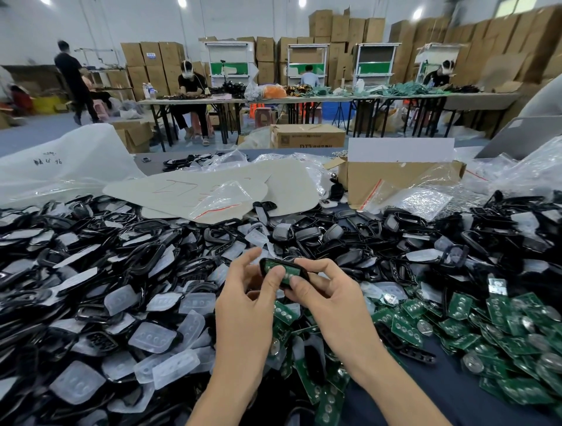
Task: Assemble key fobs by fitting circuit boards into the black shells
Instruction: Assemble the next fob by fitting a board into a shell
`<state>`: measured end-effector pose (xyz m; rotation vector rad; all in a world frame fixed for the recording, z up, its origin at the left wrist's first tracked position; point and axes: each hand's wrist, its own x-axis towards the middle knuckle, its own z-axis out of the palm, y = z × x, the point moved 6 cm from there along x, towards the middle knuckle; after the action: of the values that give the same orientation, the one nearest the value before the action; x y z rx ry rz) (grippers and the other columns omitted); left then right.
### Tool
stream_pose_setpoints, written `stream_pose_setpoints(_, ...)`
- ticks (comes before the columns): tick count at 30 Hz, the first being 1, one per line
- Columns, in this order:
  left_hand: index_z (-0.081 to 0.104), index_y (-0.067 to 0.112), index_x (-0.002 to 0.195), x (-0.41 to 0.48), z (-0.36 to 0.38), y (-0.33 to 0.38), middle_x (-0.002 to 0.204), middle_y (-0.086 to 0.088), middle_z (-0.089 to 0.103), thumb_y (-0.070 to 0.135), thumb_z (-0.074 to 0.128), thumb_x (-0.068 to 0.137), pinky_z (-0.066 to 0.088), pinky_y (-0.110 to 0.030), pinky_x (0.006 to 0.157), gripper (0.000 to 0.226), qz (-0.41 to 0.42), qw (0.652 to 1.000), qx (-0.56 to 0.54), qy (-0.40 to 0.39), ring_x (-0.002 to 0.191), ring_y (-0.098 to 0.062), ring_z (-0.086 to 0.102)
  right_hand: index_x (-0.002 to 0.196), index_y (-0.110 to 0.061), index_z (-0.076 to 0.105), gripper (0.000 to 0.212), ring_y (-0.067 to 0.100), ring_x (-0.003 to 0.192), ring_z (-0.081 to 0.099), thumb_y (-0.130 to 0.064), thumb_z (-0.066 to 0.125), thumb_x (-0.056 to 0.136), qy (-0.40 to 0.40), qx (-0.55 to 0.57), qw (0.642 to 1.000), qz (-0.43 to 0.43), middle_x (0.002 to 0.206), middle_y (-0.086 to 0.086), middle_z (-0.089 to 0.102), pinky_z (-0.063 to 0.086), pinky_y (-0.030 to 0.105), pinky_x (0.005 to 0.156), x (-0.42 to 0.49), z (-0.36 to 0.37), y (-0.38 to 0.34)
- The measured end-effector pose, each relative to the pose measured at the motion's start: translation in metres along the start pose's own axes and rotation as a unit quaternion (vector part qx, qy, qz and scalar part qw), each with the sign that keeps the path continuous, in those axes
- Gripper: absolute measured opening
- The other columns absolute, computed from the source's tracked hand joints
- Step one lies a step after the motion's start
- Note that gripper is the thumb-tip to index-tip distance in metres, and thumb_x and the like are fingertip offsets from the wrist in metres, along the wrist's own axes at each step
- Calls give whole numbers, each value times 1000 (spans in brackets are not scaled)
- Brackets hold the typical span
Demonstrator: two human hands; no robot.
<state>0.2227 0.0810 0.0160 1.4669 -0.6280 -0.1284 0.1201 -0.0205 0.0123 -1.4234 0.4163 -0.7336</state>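
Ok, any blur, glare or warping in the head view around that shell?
Head view: black shell and green circuit board, held by left hand and right hand, read sharp; frame edges bow from wide-angle distortion; walking person back left is blurred; ceiling lights glare.

Two bare forearms fill the lower centre of the frame, ending in the bare left hand (243,304) and right hand (334,301). The visible thumbnails are short and plain.

Black for the shells (121,258) along the worktop's left edge, green with silver discs for the circuit boards (456,328) at its right, milky-clear for the button pads (152,337), dark blue for the worktop (447,392).
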Motion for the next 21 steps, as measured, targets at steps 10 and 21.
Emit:
stream_pose_setpoints(10,69,42,93,-1,2,10,92,16,72,16,67,94,54,-23,77,26,65,996,44,-49,88,-4,68,99,-33,63,17,5,95,72,-21,73,92,-3,-91,995,-29,99,-11,77,54,16,81,2,-5,-3)
stream_pose_setpoints(21,58,44,122,-10,6,26,104,21,56,35,60,95,46,-8,77,29,183,970,154,-46,98,0,60,101,-46,59,22,2,89,68,-26,66,97,45,-208,971,-106,93,-21,73,53,21,73,-4,-3,-13)
